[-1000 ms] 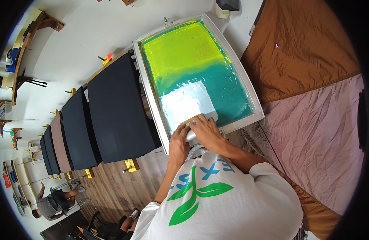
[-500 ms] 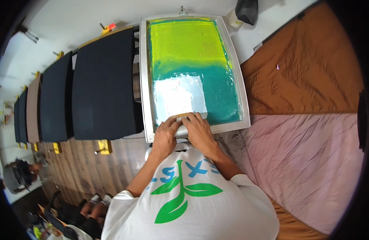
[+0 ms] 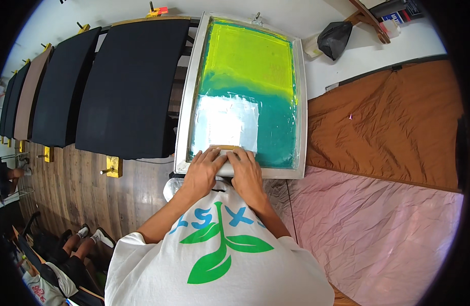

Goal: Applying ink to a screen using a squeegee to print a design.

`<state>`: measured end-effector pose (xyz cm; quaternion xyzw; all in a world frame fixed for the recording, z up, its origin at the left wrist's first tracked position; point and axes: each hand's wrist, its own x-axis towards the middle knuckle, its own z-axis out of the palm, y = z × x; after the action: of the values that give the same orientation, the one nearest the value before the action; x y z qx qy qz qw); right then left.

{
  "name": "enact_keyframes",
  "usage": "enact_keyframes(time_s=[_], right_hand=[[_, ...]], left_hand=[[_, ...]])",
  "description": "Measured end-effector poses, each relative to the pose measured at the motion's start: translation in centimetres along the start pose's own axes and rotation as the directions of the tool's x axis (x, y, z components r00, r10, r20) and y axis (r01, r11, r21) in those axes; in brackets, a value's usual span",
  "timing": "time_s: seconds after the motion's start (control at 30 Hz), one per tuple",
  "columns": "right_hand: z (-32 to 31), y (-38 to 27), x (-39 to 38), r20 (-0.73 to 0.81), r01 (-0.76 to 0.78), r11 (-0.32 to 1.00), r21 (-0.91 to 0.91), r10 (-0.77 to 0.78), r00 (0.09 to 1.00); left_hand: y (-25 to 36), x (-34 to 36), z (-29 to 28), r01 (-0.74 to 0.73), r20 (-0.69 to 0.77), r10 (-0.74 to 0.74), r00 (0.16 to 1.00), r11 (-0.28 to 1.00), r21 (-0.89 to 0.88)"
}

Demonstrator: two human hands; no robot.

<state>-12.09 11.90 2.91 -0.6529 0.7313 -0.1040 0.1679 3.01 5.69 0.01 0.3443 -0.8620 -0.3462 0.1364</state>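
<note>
Metal rails, dull silver and smeared in places, make up the long rectangular frame (image 3: 281,173), its edges bowed by the lens. Inside, the flat screen (image 3: 276,122) is bright yellow-green at the far end, blending through a cloudy, streaked band into deep teal nearer the person. A pale, glossy patch (image 3: 250,122), roughly square and ragged along its far edge, lies left of centre on the teal, with a strong glare across it.

At the patch's near edge, close to the frame's near rail, sits a straight bar (image 3: 225,148), with a tan strip along its top and a smooth, greyish body below. Left hand (image 3: 200,173) and right hand (image 3: 246,176) are side by side, fingers bent over the strip and closed on the bar, thumbs close together between them.

To the left stand broad panels (image 3: 135,86) in smooth, matte black cloth, plus one in brownish pink, with yellow brackets (image 3: 113,167) at their ends above the wood-plank floor (image 3: 77,188). To the right, brown cloth (image 3: 388,112) falls in soft creases beside finely crinkled pink cloth (image 3: 377,229). The person's white shirt (image 3: 276,275) carries a green leaf print.
</note>
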Motion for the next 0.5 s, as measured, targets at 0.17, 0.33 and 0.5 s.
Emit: enact_keyframes(time_s=[0.17, 0.33, 0.5], right_hand=[[0.4, 0.2, -0.5, 0.016, -0.012, 0.999, 0.049, 0.011, 1.0], [0.6, 0.2, -0.6, 0.029, -0.052, 0.996, 0.067, 0.05, 0.998], [1.2, 0.5, 0.8, -0.034, -0.078, 0.993, 0.09, 0.081, 0.996]], left_hand=[[-0.3, -0.3, 0.3, 0.019, 0.067, -0.02, 0.998, 1.0, 0.016], [-0.3, -0.4, 0.1, 0.03, 0.123, -0.032, 0.992, 0.999, 0.022], [-0.9, 1.4, -0.5, -0.036, -0.013, 0.037, 0.999, 0.996, 0.078]])
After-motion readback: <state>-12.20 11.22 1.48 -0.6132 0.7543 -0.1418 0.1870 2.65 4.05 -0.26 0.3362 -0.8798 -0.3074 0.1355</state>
